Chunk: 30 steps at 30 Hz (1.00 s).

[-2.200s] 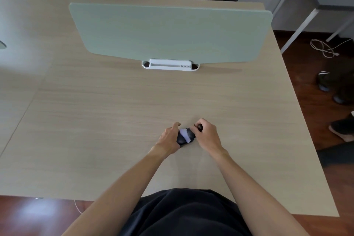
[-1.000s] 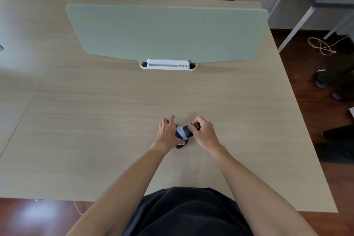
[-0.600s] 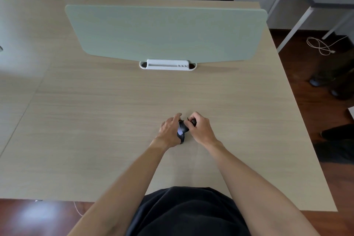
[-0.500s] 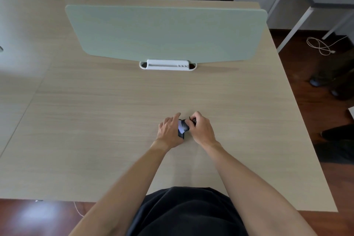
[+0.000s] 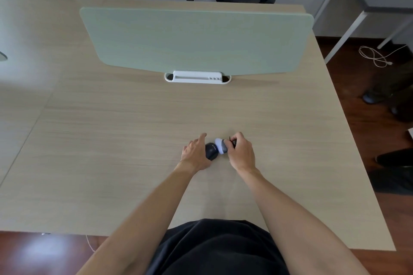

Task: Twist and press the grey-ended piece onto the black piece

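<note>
Dark rounded gadget [image 5: 211, 151] with pale lilac end [image 5: 220, 146] lies on the light wood tabletop [image 5: 111, 140] between both hands. I see right hand [image 5: 242, 154] fingers curled round the lilac end; left hand [image 5: 195, 152] fingers relaxed, palm against the dark body. Green divider panel [image 5: 196, 38] well beyond.

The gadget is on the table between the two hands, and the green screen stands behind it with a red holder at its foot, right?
Almost. The holder at the foot of the green screen is white, not red, as the head view shows. The gadget does sit on the table between the left hand and right hand.
</note>
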{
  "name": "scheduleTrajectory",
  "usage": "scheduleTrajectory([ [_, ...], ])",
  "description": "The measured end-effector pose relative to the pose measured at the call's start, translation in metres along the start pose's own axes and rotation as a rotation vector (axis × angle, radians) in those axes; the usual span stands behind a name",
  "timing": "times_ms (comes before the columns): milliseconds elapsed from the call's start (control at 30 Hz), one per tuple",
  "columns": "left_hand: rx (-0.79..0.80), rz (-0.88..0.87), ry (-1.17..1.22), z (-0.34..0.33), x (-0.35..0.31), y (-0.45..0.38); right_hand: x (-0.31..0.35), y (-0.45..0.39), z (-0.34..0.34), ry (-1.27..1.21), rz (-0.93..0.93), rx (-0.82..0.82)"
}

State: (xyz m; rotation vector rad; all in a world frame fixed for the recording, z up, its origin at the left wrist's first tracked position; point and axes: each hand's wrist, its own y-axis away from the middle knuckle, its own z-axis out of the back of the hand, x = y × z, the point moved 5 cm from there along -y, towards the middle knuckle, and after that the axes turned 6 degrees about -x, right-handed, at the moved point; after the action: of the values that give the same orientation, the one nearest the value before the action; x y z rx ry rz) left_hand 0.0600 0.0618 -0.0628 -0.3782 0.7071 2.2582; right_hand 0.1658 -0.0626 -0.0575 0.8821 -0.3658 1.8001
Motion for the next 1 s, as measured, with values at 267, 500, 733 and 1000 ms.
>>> scheduleTrajectory([
  [267, 0.025, -0.023, -0.010, 0.000, -0.004, 0.001, 0.018, 0.004, -0.014, -0.180, 0.069, 0.200],
  [500, 0.047, -0.015, 0.028, 0.007, 0.000, 0.007, 0.013, -0.013, -0.002, 0.052, 0.059, 0.054],
  [733, 0.054, -0.015, 0.020, 0.007, 0.001, 0.007, 0.022, -0.008, -0.009, -0.153, 0.034, 0.212],
  [1000, 0.066, -0.071, -0.005, 0.007, 0.001, 0.004, -0.001, -0.004, 0.003, -0.091, -0.089, -0.010],
])
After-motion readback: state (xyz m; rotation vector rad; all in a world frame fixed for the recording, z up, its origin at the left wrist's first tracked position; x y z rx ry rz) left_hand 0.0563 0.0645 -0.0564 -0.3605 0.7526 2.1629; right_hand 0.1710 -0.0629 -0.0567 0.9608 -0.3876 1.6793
